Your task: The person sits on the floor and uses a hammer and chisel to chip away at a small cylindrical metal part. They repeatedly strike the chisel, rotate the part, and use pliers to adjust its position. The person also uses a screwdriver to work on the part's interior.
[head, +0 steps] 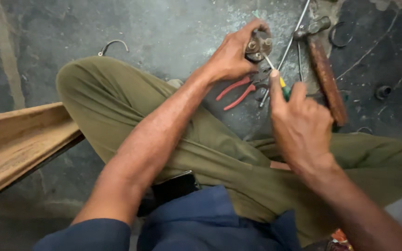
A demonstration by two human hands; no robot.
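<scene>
Left hand [231, 58] grips a small rusty metal part [258, 46] above the concrete floor [164, 28]; right hand [301, 118] clasps a screwdriver [278, 76], tip on the part. Fastening looks underway, unfinished; pliers [238, 90] and hammer [324, 69] lie nearby

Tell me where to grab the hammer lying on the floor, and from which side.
Take the hammer by the lower half of its brown wooden handle, coming from above. It lies flat on the concrete floor, head away from the person, handle end nearest the right hand. Metal rods crowd the head end, so the handle is likely the clearer grip.
</scene>
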